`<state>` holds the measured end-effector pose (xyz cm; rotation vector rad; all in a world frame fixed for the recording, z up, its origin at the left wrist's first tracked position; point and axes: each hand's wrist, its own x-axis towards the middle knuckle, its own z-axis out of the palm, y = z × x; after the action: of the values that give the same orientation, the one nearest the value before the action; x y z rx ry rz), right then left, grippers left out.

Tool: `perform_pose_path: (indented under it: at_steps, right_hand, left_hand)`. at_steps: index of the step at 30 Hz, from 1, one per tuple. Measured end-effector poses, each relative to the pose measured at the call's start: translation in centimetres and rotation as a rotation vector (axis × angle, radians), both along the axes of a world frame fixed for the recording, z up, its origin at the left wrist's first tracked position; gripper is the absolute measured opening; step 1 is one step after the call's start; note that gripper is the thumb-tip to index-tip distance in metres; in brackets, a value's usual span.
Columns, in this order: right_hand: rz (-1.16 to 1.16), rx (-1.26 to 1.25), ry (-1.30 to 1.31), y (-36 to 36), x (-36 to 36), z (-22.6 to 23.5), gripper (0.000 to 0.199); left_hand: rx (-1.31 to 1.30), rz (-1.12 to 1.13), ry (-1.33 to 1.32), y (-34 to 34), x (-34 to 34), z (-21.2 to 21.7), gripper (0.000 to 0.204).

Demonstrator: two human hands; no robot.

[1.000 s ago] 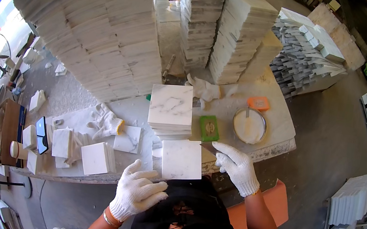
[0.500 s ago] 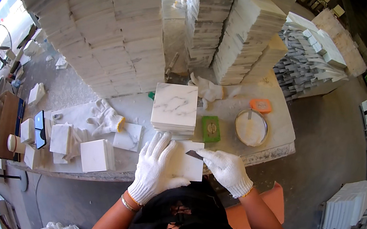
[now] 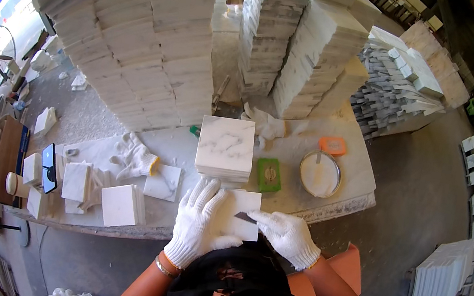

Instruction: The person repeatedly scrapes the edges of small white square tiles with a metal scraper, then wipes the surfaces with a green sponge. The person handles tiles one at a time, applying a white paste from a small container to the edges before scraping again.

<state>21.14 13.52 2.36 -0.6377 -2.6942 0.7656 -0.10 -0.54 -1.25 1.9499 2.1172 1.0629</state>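
Observation:
A square white marble tile [image 3: 245,204] lies near the table's front edge, close to my body. My left hand [image 3: 195,225], in a white knit glove, rests flat on its left part with the fingers stretched out. My right hand [image 3: 291,238], gloved the same way, pinches a small dark flat blade [image 3: 245,217] against the tile's top face. The blade's other end is hidden in the fingers. Just beyond my left fingertips stands a stack of white marble tiles [image 3: 226,145] with grey veins.
A green box [image 3: 268,175], an orange box [image 3: 332,145] and a round metal-rimmed dish [image 3: 320,175] lie to the right. Leftward are a loose glove [image 3: 135,155], several small tiles [image 3: 121,205] and a phone [image 3: 50,167]. Tall tile stacks [image 3: 125,31] rise behind.
The view has shifted slightly, so the table sits a little lower in the picture. The blade has moved slightly left on the tile with my right hand. My left hand stays on the tile.

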Motion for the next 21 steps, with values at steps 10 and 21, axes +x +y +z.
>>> perform_pose_path:
  at_steps: [10,21]
  right_hand:
    - [-0.160,-0.441,0.237,3.2,-0.6,1.0,0.032]
    - [0.102,-0.078,0.103,-1.3,2.1,-0.6,0.035]
  left_hand:
    - [0.016,-0.007,0.003,0.1,-0.1,-0.3,0.107]
    - [0.021,-0.014,0.017,0.2,-0.1,-0.3,0.110]
